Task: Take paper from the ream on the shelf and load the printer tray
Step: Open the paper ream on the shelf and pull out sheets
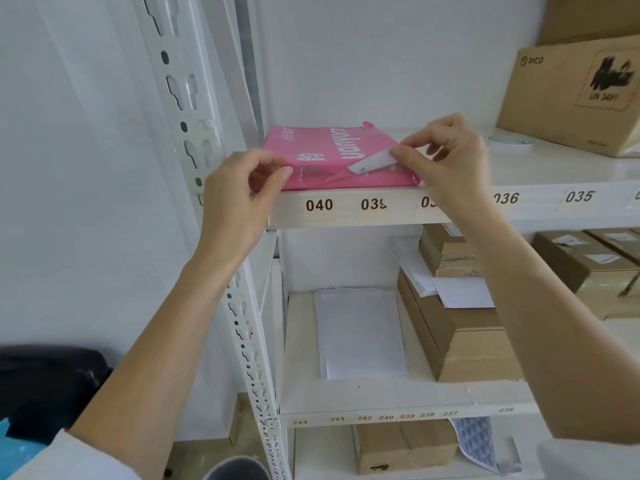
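pink ream (332, 157) between both hands

light: bright, even, soft | shadows: faint | blur: slight overall | edges: wide-angle bowing

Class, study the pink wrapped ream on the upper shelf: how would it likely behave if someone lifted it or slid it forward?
The pink ream lies flat and blocky, so it is probably heavy and fairly stiff. Its glossy wrapper looks slippery, so it would likely slide easily along the shelf. The right hand pinches a white flap, which might tear.
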